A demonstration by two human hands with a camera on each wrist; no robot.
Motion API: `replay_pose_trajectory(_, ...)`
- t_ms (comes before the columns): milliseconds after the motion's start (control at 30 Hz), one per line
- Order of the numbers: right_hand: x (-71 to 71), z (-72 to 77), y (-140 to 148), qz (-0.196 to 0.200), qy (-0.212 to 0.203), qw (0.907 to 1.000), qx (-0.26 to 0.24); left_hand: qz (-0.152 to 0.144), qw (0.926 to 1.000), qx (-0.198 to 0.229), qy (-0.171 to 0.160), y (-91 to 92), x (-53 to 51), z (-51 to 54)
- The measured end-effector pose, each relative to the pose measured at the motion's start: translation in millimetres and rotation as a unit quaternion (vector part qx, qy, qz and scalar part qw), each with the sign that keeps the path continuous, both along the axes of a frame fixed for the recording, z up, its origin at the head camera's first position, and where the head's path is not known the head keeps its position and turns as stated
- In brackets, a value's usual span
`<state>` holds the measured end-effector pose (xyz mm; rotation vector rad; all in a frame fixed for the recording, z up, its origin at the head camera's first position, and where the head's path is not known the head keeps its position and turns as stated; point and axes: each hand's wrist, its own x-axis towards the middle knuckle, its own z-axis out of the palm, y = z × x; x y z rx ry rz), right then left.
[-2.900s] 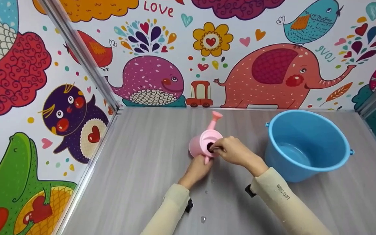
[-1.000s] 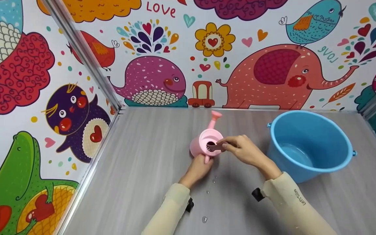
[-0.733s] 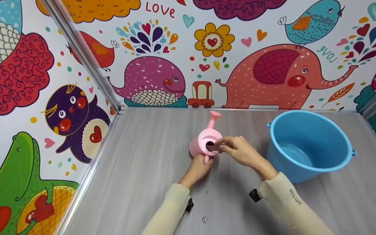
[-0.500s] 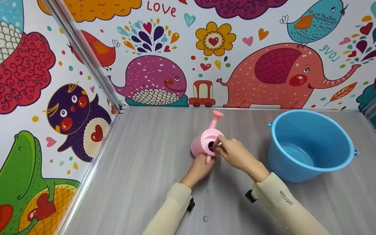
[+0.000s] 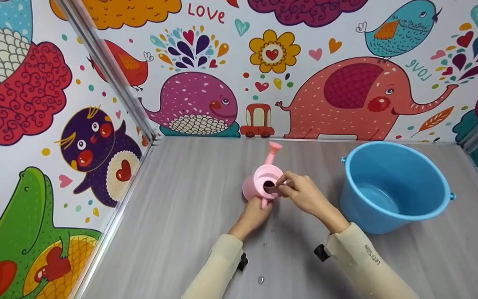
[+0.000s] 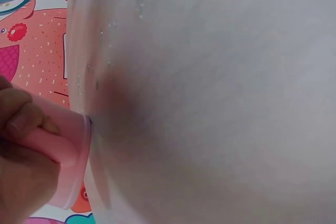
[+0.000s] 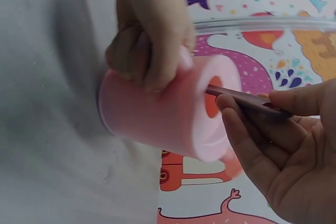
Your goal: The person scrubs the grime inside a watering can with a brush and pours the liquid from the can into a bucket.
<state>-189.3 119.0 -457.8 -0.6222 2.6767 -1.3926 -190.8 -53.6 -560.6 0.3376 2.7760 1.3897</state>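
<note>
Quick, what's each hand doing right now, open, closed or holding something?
Left hand: closed, gripping the watering can by its handle.
Right hand: pinching a brown tool.

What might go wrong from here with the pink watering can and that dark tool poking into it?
The dark tool is only pinched by the right hand, so it might slip through the opening it pokes into. Prying with it could tip the pink watering can, which the left hand holds by the handle. Clear drops dot the table nearby, so the can might slide if pushed.
</note>
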Motion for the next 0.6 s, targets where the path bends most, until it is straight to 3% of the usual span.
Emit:
replay_pose_trajectory(200,2.4,8.5,11.2,-0.01,-0.052,0.997,-0.057,-0.003,0.9999,0.006,-0.011,-0.5,-0.3,0.8)
replay_pose_trajectory(433,1.9,2.8,10.5,-0.007,-0.088,0.9932,-0.076,-0.011,0.9999,0.0,0.007,-0.7,0.2,-1.6)
replay_pose_trajectory(600,-0.4,-4.9,-0.6,0.02,-0.109,0.9895,-0.093,-0.01,0.9996,-0.012,0.025,0.2,-0.3,-2.0)
